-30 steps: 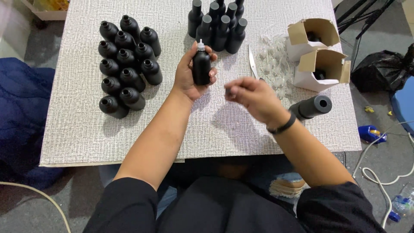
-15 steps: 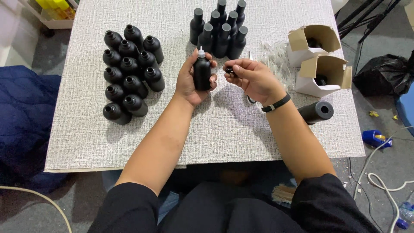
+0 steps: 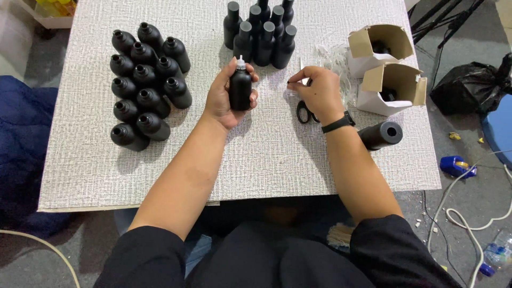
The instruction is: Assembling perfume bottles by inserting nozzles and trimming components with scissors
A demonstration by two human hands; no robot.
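My left hand (image 3: pixel 221 96) grips a small black bottle (image 3: pixel 240 88) upright above the table; a clear dropper tip sticks out of its neck. My right hand (image 3: pixel 316 92) hovers just right of it with thumb and forefinger pinched on something small and dark that I cannot make out. Black scissors (image 3: pixel 305 112) lie on the table under that hand. A cluster of capped black bottles (image 3: pixel 261 32) stands behind both hands. Several uncapped black bottles (image 3: pixel 144 80) lie grouped at the left.
Two open white cardboard boxes (image 3: pixel 386 69) sit at the right with clear plastic scraps (image 3: pixel 333 56) beside them. A black tube (image 3: pixel 381 134) lies near the table's right edge. The white textured table (image 3: pixel 106 170) ends close to my lap. Cables, a black bag and a blue object lie on the floor at right.
My right hand moved from the table's right side toward the bottle, then drew back slightly right with its fingers pinched. The left hand kept the bottle upright, shifting a little.
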